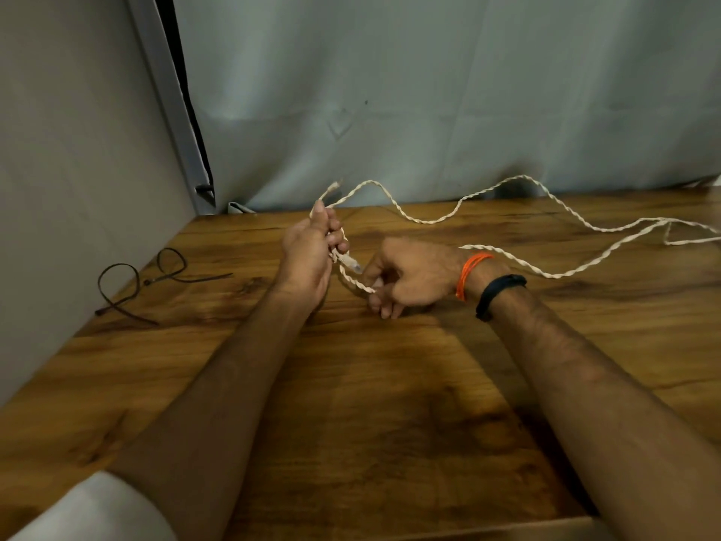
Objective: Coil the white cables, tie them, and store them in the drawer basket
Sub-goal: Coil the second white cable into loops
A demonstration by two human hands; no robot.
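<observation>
A long white twisted cable [433, 220] snakes across the wooden table [390, 404] from the far right to the middle. My left hand [308, 255] is raised a little above the table and grips a short loop of the cable, one connector end poking up behind my fingers. My right hand [405, 275] pinches the cable just below, close to a white plug [351, 264] that hangs between the two hands. The drawer basket is not in view.
Two dark cable ties [156, 277], each bent into a loop, lie at the table's left edge beside a grey wall [78, 150]. A pale cloth backdrop [429, 91] hangs behind the table's far edge. The table's near edge runs along the bottom right.
</observation>
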